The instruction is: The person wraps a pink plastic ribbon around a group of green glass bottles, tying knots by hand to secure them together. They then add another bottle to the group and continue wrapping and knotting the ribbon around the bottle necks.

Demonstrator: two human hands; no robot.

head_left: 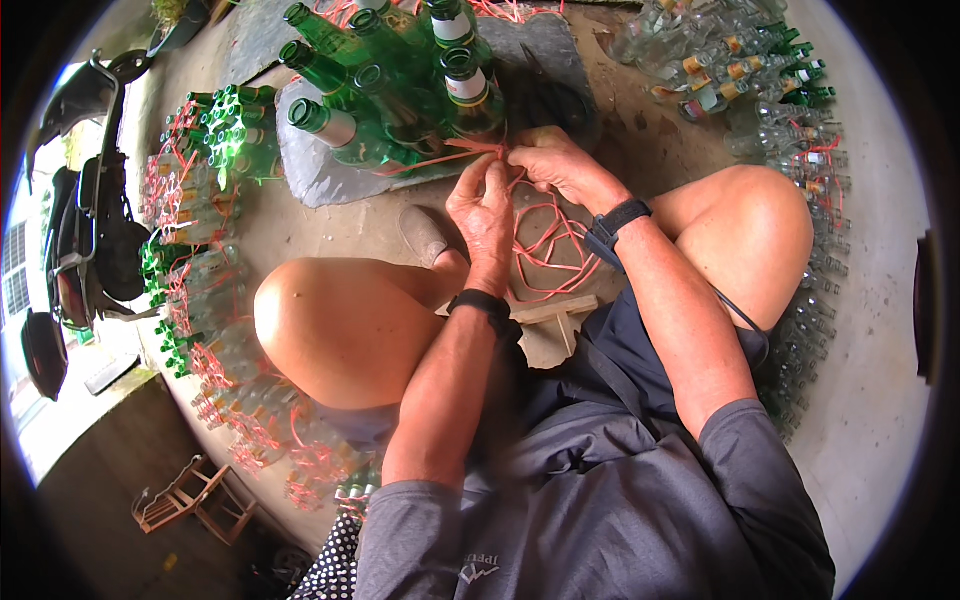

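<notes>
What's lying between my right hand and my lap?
The head view shows a loose tangle of pink string there, with a piece of wood nearer you.

Black motorbike (118, 250) and wooden chair (174, 504), far left.

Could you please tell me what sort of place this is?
Probably a yard or open shed used for storage: green glass bottles stand on a grey, stone-like slab, clear glass bottles crowd the right side, and what looks like a black motorcycle stands at the left.
</notes>
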